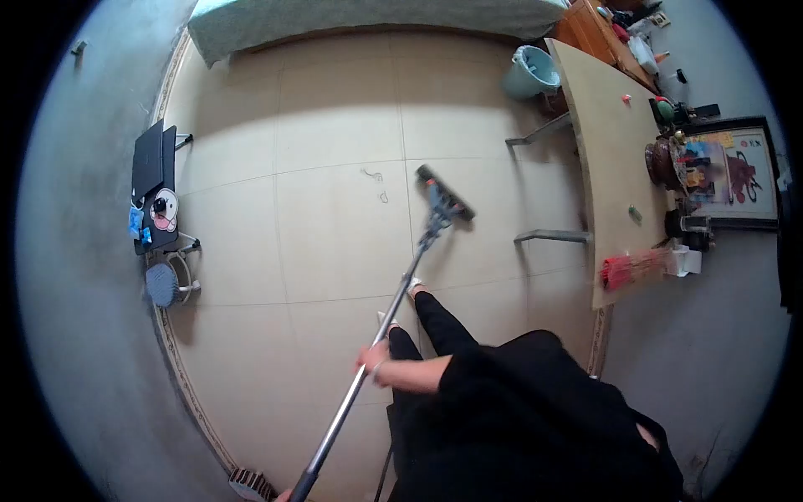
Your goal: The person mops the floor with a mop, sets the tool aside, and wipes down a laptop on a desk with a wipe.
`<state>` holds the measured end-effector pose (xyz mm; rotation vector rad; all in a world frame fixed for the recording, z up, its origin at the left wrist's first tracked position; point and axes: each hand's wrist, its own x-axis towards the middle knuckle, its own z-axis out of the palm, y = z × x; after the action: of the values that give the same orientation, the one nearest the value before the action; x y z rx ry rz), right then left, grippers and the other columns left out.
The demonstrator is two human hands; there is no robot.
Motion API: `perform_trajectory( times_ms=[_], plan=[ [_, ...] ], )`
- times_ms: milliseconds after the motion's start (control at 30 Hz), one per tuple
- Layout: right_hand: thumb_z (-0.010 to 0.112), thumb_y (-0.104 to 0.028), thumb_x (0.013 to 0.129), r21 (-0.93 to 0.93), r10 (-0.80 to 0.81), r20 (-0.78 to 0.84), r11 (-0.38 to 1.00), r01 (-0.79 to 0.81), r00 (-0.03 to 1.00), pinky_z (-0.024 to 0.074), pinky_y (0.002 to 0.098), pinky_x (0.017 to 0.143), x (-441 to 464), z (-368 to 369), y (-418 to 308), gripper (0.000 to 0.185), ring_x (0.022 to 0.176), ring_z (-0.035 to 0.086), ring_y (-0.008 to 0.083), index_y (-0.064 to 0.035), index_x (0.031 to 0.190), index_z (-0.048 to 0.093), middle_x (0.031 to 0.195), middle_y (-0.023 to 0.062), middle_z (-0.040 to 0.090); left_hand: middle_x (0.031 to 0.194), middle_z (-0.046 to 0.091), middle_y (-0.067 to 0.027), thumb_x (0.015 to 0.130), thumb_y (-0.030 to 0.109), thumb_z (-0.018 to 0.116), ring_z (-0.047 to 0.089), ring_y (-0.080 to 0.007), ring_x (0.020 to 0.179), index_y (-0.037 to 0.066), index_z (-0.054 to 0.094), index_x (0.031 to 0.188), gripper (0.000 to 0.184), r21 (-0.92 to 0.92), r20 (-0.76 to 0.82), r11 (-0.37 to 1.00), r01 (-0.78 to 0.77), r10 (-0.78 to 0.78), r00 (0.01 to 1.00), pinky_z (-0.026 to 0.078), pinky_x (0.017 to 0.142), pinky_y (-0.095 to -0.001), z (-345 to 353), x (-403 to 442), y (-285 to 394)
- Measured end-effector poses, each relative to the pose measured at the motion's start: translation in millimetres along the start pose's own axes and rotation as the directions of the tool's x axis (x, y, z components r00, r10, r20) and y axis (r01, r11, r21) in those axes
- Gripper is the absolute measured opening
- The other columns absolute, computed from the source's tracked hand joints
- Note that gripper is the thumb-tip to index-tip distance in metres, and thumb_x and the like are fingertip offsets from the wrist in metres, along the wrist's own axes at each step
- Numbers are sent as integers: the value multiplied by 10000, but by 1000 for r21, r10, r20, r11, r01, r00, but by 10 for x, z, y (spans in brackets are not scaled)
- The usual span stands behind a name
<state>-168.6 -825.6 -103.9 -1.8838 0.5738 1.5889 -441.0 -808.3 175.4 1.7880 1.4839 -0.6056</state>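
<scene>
A vacuum cleaner (337,418) with a long silver tube slants across the tiled floor. Its dark floor head (446,194), with red accents, lies on the tiles ahead of my feet. Midway along the tube, my right hand (373,363) is closed around it, a bracelet on the wrist. At the bottom edge, only a sliver of my left hand (284,495) shows, by the dark grip at the tube's lower end; most of this hand is out of frame. Some thin, pale scraps (374,176) lie on the floor left of the floor head.
To the right, a wooden table (606,167) on metal legs bears a red bundle of sticks, a pot and a framed picture. A light blue bucket (532,73) stands beside it. Along the left wall are a small black table (149,159) and a stool (164,284). A covered bed (368,18) spans the back.
</scene>
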Motion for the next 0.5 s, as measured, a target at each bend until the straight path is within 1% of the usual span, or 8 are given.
perform_trajectory(
  times_ms=[100,133,167,200,233,400,467,500],
  plan=[
    [416,-104,724,187,-39,-168,980,71,985,396,354,331,925,-527,-201,114,419,517,232,5,721,386,517,131,489,873,553,-152,640,-46,533,529,-216,805,-18,515,956,318,-23,173,992,127,-121,978,401,720,-309,314,512,791],
    [399,-119,733,-37,-233,-114,972,230,966,390,354,334,1291,-829,-225,126,411,506,228,-1,689,397,512,127,488,628,526,-134,578,74,577,531,-244,570,82,501,990,419,-157,-31,974,-164,161,986,415,550,-316,754,730,649],
    [382,-133,741,-240,-417,-55,887,394,907,384,354,338,1645,-1128,-255,154,403,494,223,-7,657,407,508,123,488,598,519,-144,579,61,575,525,-272,549,80,500,983,411,-194,29,974,-116,124,992,413,533,-326,839,865,974],
    [366,-155,746,197,39,-262,980,14,964,375,353,340,1335,-1265,-872,185,389,479,213,-13,640,418,500,126,488,656,529,-151,588,58,569,526,-293,602,87,494,994,414,-143,52,984,-107,116,992,415,572,-346,857,957,1409],
    [373,-154,742,165,0,-111,986,18,994,374,364,346,1379,-1529,-1083,210,392,482,206,-23,591,438,511,123,499,714,539,-157,597,54,564,527,-314,656,94,487,1004,417,-90,77,991,-96,103,992,417,611,-366,856,1012,1710],
    [388,-151,736,147,8,-210,989,24,978,379,371,358,1724,-1268,-871,236,405,497,218,-37,540,454,506,120,498,793,528,-190,613,92,548,528,-314,706,65,486,994,387,-182,31,979,-86,93,995,408,641,-384,855,982,1555],
    [373,-156,744,127,6,-286,991,32,958,382,377,353,1384,-691,-348,141,405,493,245,-31,698,420,554,138,481,571,477,-127,611,50,521,502,-233,508,71,501,938,328,-233,-6,971,-46,46,999,396,514,-309,892,687,870],
    [365,-158,748,116,5,-324,993,34,946,383,381,351,1181,-402,-109,138,406,492,258,-29,778,403,577,147,472,922,534,-145,655,-9,545,517,-231,813,-16,506,975,323,-214,62,976,43,-30,998,405,712,-341,832,418,481]
  ],
)
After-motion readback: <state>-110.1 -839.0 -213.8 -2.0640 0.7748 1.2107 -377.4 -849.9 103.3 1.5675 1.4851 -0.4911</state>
